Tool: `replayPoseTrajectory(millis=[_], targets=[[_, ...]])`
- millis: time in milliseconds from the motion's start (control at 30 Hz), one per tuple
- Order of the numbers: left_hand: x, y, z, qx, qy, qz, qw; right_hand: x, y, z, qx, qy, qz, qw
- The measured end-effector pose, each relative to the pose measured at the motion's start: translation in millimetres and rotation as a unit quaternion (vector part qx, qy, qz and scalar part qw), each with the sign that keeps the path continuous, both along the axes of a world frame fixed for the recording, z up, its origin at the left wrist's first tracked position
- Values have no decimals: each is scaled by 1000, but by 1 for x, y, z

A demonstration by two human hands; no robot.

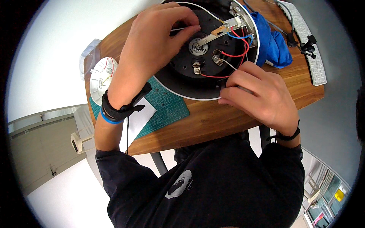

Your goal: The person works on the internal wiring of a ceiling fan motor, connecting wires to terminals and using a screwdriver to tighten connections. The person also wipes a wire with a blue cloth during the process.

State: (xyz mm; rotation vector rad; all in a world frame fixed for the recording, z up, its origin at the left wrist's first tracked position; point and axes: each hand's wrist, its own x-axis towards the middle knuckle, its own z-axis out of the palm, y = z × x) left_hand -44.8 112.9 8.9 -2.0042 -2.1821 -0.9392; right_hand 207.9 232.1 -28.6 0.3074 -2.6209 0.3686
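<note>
A round black appliance base with a white rim lies upside down on the wooden table, its inside showing a metal strip, a central metal hub and red, blue and white wires. My left hand rests over its left part, with thumb and forefinger pinched on a thin white wire. At the base's near right rim, my right hand has its fingers closed on a slim grey tool, mostly hidden, beside a red wire.
A green cutting mat and a white paper lie under my left wrist. A white round vented part with red wires sits at the table's left edge. A blue cloth, black cable and white keyboard lie at the right.
</note>
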Motion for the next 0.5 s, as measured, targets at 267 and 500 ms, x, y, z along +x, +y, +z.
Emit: replayPoseTrajectory(millis=[267,500], targets=[[6,-2,3,6,70,-5,997,0,-1,1,-13,-1,-1,1000],[0,-7,-7,11,87,-5,996,-1,-2,1,-33,10,-3,999]])
